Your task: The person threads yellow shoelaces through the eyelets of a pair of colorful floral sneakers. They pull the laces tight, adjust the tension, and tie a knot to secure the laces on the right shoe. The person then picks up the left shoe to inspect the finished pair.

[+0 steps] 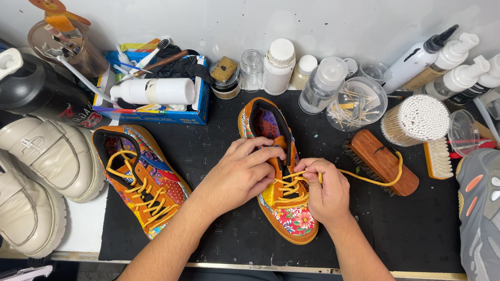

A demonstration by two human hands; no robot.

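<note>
- we've got the patchwork sneaker [294, 217] sitting toe-toward-us in the middle of the black mat [214, 155] on the desk [82, 228]; it's all orange trim and flowery panels
- our left hand [242, 172] is curled over the tongue area, fingers closed down on the upper part of the shoe
- our right hand [328, 190] is pinched shut on the yellow lace [370, 179] right at the eyelets; the loose end loops out to the right and lies over the wooden brush [383, 161]
- the matching second sneaker [144, 183] lies just left of us on the same mat, already laced in yellow, well apart from both hands
- further left, a pair of cream loafers [31, 172] hangs half off the desk edge; a grey runner [494, 216] sits at the far right
- along the back wall: white bottles [278, 66], a clear tub of cotton swabs [418, 120], a blue box [153, 92] stuffed with brushes and a white tube; can't tell what's in the little jars
</note>
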